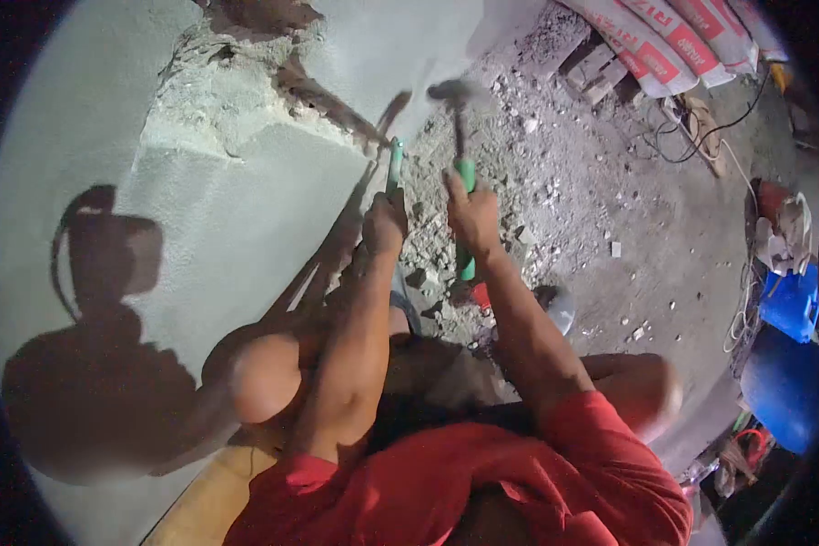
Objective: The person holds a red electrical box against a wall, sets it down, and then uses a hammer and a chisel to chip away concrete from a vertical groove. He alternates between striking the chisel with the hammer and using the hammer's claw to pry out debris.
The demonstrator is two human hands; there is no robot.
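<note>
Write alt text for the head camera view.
Seen from above, a seated person in a red shirt grips a green chisel-like tool in the left hand and a green-handled hammer in the right, beside a broken plaster wall. Rubble covers the floor nearby; printed sacks lie beyond.

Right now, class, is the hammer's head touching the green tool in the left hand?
Apart: the head view shows plain background between the hammer's head and the green tool.
</note>
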